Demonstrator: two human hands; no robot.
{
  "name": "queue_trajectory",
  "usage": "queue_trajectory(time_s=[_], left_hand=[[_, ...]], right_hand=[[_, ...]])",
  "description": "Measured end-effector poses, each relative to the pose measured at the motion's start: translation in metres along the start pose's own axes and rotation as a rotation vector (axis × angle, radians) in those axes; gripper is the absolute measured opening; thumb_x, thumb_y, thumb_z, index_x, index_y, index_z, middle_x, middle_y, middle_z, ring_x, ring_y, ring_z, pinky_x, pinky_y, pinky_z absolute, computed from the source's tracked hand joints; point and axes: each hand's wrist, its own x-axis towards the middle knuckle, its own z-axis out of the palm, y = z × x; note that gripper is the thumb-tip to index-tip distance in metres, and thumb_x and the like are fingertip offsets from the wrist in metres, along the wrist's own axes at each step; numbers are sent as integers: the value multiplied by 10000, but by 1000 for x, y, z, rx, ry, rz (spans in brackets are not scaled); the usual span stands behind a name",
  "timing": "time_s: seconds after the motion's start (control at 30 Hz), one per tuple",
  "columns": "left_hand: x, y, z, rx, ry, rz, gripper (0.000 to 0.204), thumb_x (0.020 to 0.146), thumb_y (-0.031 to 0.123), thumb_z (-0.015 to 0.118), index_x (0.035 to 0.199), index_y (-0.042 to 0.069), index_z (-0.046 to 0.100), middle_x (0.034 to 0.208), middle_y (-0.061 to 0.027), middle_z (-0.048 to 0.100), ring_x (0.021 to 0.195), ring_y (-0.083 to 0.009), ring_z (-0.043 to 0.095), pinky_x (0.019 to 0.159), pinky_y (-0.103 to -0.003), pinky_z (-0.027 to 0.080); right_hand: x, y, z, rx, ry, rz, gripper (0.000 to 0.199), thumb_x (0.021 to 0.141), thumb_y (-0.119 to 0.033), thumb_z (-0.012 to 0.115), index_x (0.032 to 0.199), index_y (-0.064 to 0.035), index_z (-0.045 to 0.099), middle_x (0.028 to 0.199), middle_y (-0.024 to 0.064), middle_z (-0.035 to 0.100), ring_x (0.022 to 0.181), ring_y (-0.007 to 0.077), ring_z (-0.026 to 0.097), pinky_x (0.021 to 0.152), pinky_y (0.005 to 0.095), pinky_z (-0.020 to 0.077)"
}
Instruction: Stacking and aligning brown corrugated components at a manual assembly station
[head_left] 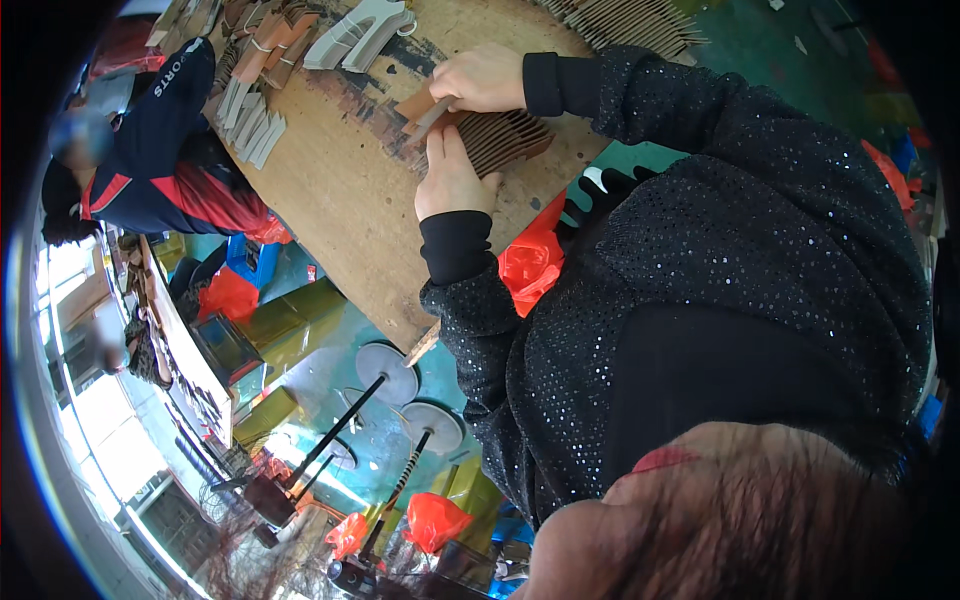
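On the worktable (330, 185) lies a fanned row of thin brown flat pieces (505, 140), overlapping one another. My right hand (485, 78) is closed on a flat tan piece (428, 120) at the left end of this row, its fingertips pinching the piece's upper edge. Just below it, my left hand (455, 185) has its fingers stretched out and the thumb apart. Its fingertips reach the lower end of the held piece, beside the row. What the pieces are made of I cannot tell.
Bundles of pale curved pieces (360, 35) and tied brown pieces (270, 50) lie further along the table. Another long row (630, 22) sits at the far edge. A co-worker (170, 170) is at the left. Round-based stands (388, 372) and red bags (535, 262) are near the table.
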Motion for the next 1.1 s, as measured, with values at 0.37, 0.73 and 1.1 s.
queue_trajectory(time_s=[0.37,0.73,1.1], left_hand=[[2,-2,1,18,2,-7,729,681,245,751,1287,52,393,1381,-105,406,1080,-323,575,826,-424,513],[0,-2,2,18,-5,-34,690,695,257,741,1256,51,396,1361,-131,424,1050,-343,591,812,-439,517],[-1,-1,3,9,6,-28,739,678,246,748,1295,58,388,1346,-118,444,1044,-335,595,790,-434,524]], right_hand=[[0,-13,-24,123,-184,110,273,759,-227,653,943,-27,627,925,165,646,832,360,621,706,452,485],[48,-2,6,130,-178,-298,157,785,-165,586,825,-15,556,760,168,600,748,355,582,629,432,446],[45,-13,4,207,-133,-174,211,714,-158,662,750,-38,492,668,131,543,661,336,547,577,407,402]])
